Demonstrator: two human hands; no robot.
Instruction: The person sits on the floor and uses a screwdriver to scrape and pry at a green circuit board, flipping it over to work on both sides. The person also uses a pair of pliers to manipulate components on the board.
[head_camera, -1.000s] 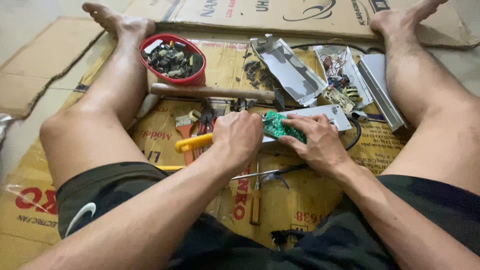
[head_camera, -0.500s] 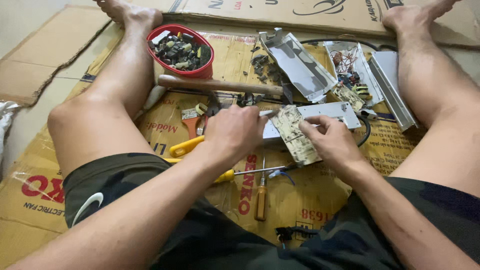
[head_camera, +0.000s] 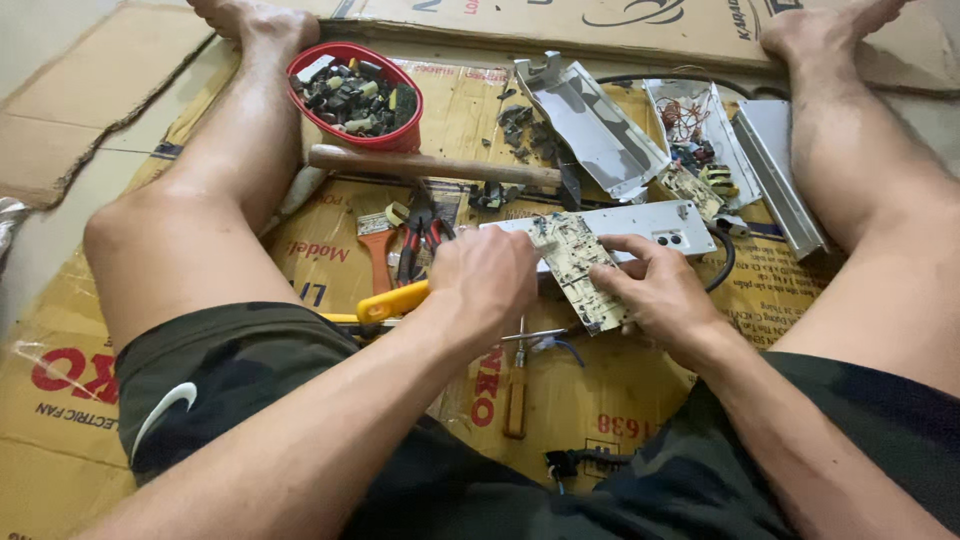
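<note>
I sit on flattened cardboard with my legs spread. My right hand (head_camera: 655, 290) holds a pale circuit board (head_camera: 577, 262), solder side up, over a long white plastic casing (head_camera: 655, 223). My left hand (head_camera: 487, 283) is closed around a yellow-handled tool (head_camera: 393, 302), its fist against the board's left edge. The tool's tip is hidden under my hand.
A red bowl (head_camera: 346, 52) of small electronic parts stands by my left leg. A wooden-handled hammer (head_camera: 430, 166), pliers (head_camera: 417, 232), a small brush (head_camera: 378, 245) and a wooden screwdriver (head_camera: 516, 390) lie around. Opened metal casings (head_camera: 590, 125) and grey strips (head_camera: 782, 175) lie far right.
The board, first green side up, has been flipped to its pale solder side and drawn closer to me. My left hand keeps the yellow tool at the board's edge.
</note>
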